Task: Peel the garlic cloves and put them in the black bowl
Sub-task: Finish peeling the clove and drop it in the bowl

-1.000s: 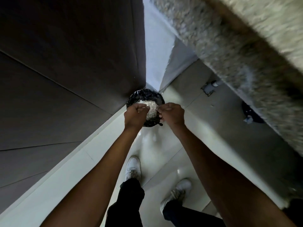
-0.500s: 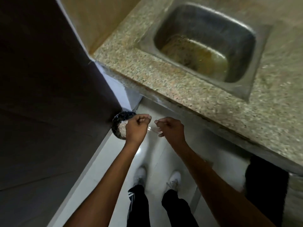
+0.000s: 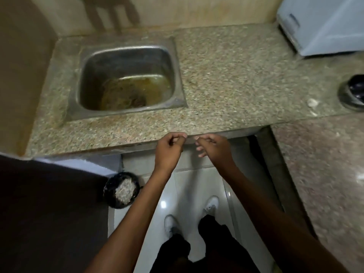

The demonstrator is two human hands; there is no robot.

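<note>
My left hand (image 3: 169,147) hovers at the counter's front edge, curled tight with the thumb pressed on the index finger, gripping a garlic clove almost wholly hidden inside the fist. Just to its right, apart from it, my right hand (image 3: 211,147) hangs with loosely curled fingers and holds nothing I can see. The black bowl (image 3: 352,93) sits at the far right of the granite counter (image 3: 226,75). A pale piece of garlic (image 3: 312,102) lies on the counter just left of the bowl.
A steel sink (image 3: 126,79) with brown residue is set in the counter's left part. On the floor at the lower left, a black-lined bin (image 3: 122,190) holds pale peels. A white appliance (image 3: 323,26) stands at the back right. A dark door panel fills the left.
My view has swung up from the floor bin to the counter and sink. Both hands have left the bin, risen to the counter edge and moved slightly apart.
</note>
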